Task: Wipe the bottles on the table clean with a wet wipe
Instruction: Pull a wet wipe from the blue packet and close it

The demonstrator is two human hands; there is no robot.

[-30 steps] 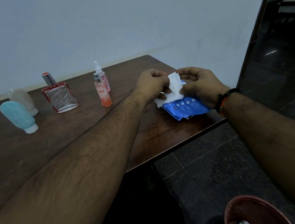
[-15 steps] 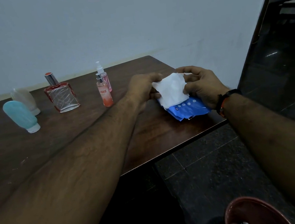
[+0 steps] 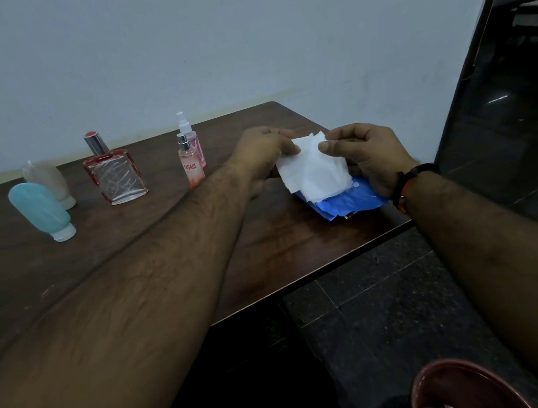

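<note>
Fingers (image 3: 325, 146) of both hands pinch wet wipe (image 3: 314, 169); blue pack (image 3: 347, 203) half hidden beneath

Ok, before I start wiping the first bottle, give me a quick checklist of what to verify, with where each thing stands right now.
1. Wet wipe out of the blue pack: ok.
2. Wipe held securely: ok, left hand and right hand each pinch a top corner.
3. Wipe fully spread: not ok, it hangs partly folded.
4. A hand free to steady a bottle: not ok, both hold the wipe.
5. Bottles upright: ok, the nearest is the orange spray bottle.
6. Wipe still moist: cannot tell.
</note>
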